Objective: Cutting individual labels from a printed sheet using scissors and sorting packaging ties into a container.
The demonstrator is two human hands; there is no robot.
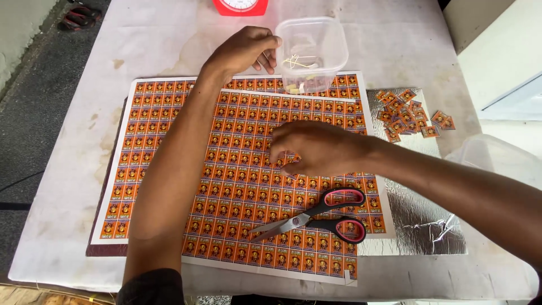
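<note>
My left hand point(244, 52) reaches forward and grips the near rim of a clear plastic tub point(313, 48), which is tipped and holds a few pale scraps. My right hand point(313, 148) rests fingers-down on large printed sheets of small orange labels point(237, 169), pinching at one spot; whether it holds a label I cannot tell. Black scissors with pink-lined handles point(322, 219) lie partly open on the sheets, just below my right hand.
A pile of cut orange labels point(409, 113) lies on a silver foil sheet point(420, 220) at the right. A red scale point(240, 7) stands at the table's far edge. Another clear container point(497, 158) sits at the right. White cloth point(73, 152) covers the table.
</note>
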